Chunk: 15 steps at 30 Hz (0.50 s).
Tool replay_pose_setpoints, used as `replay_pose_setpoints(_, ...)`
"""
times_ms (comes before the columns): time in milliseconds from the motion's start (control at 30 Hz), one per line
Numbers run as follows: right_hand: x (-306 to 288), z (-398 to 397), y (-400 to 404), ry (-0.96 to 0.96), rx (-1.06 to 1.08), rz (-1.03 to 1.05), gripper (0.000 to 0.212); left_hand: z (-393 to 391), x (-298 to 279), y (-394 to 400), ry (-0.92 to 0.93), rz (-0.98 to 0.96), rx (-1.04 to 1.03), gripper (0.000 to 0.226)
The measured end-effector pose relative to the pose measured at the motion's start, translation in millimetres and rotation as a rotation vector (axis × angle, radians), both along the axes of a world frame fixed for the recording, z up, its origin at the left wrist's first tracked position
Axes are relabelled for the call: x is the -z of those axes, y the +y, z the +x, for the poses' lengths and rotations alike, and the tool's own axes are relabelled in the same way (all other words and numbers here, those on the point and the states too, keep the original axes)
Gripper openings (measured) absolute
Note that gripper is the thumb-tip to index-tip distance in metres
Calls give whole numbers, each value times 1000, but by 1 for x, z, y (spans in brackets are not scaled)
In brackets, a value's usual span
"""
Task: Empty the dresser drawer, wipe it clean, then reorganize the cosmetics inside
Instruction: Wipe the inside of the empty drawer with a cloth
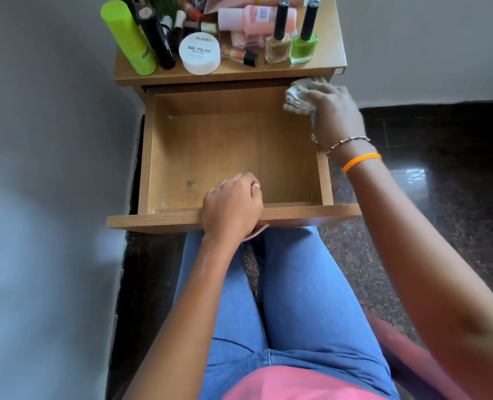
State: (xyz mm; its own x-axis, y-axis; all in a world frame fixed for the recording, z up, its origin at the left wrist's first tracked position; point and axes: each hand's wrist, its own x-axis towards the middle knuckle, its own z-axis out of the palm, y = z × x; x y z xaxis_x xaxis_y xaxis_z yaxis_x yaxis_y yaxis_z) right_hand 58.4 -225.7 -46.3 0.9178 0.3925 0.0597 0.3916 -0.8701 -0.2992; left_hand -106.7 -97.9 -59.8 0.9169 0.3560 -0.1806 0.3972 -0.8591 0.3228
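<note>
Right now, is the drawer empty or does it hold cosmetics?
Empty: the drawer shows only bare wood inside; the cosmetics stand on the dresser top.

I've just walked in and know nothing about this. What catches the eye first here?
The pulled-out wooden drawer in the middle, bare inside. At its far right corner the right hand holds a crumpled grey cloth against the wall, while the left hand grips the front edge. Behind, the dresser top is crowded with cosmetics: a lime-green bottle, a white nail polish remover tub and a green nail polish.
</note>
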Motion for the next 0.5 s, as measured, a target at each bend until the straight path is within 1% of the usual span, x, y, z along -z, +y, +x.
replay_pose_setpoints(67, 11, -2, 1, 2, -19, -33, 48, 0, -1, 0, 2, 4, -1, 29)
replay_pose_setpoints(167, 15, -14, -19, 18, -70, -105, 43, 0, 0, 0, -1, 8, -4, 29)
replay_pose_setpoints(200, 13, -21, -29, 50, -110, -119, 41, 0, 0, 0, -5, 8, -2, 28)
replay_pose_setpoints(233, 7, -31, -38, 110, -158, -118, 40, -1, 1, 0, -11, 9, -1, 28)
replay_pose_setpoints(300, -12, -55, -51, 302, -269, -138, 42, -1, 2, 0, -21, 15, -1, 28)
replay_pose_setpoints(367, -33, -74, -50, 419, -381, -285, 47, -1, 2, 0, -29, 17, -3, 28)
replay_pose_setpoints(433, -54, -75, -41, 542, -360, -392, 47, -3, 3, -1, -69, 14, -2, 27)
replay_pose_setpoints(467, -62, -71, -34, 615, -335, -406, 44, -3, 4, -1, -113, 8, 1, 26)
replay_pose_setpoints(500, -67, -68, -26, 639, -329, -373, 39, -5, 5, -1, -165, 4, 0, 25)
